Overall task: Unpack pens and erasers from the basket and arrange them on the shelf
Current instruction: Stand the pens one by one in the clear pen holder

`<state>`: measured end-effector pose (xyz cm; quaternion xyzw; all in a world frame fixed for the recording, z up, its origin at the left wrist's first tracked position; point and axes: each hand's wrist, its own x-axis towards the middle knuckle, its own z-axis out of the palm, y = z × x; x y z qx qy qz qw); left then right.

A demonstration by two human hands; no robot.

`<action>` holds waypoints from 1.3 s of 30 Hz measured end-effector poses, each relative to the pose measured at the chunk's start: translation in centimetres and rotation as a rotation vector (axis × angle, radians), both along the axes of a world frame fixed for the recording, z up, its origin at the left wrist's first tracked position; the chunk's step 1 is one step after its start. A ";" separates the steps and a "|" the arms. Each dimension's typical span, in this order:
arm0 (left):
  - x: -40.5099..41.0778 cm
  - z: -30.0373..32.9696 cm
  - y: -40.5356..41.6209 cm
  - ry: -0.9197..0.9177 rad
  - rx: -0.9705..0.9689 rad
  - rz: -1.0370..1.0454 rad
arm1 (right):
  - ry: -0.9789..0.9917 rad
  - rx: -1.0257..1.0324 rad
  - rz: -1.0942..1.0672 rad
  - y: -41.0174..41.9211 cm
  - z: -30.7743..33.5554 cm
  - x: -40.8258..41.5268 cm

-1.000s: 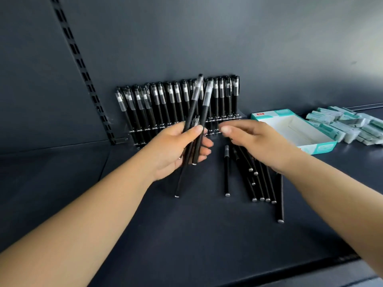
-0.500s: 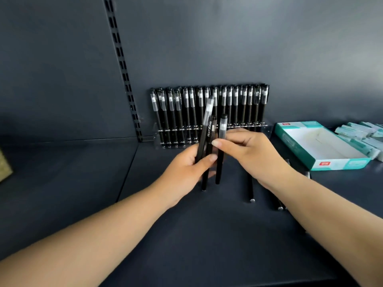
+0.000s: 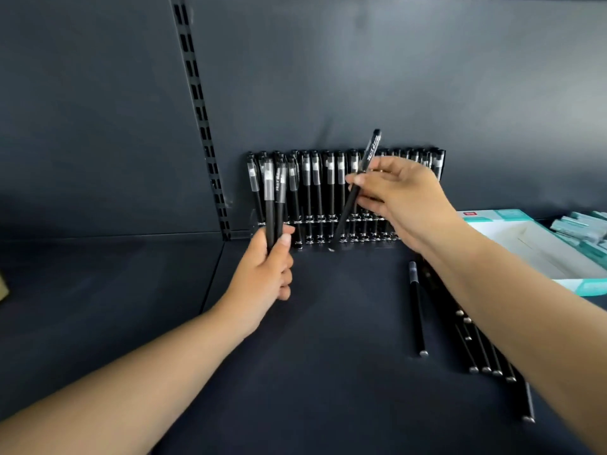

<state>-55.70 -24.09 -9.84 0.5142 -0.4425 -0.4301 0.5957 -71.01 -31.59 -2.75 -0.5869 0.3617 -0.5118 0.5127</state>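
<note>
Head view: left hand fingers clamped on two upright pens. Right hand fingers pinch one tilted pen before the pen rack at the shelf back. Loose pens lie on the shelf at right; erasers beyond the open box.

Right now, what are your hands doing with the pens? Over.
Left hand grips two pens. Right hand holds one pen near the rack. Nothing blocking.

Black pens, dark grey shelf, teal-and-white box, teal erasers
</note>
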 end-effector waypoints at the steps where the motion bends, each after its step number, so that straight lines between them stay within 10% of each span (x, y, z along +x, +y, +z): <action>1: 0.3 0.0 -0.3 0.011 0.007 0.016 | -0.005 0.002 0.004 -0.7 0.3 0.7; 39: 2.4 -0.8 -2.4 0.056 -0.018 0.003 | 0.469 -0.226 -0.121 -4.3 -4.2 5.1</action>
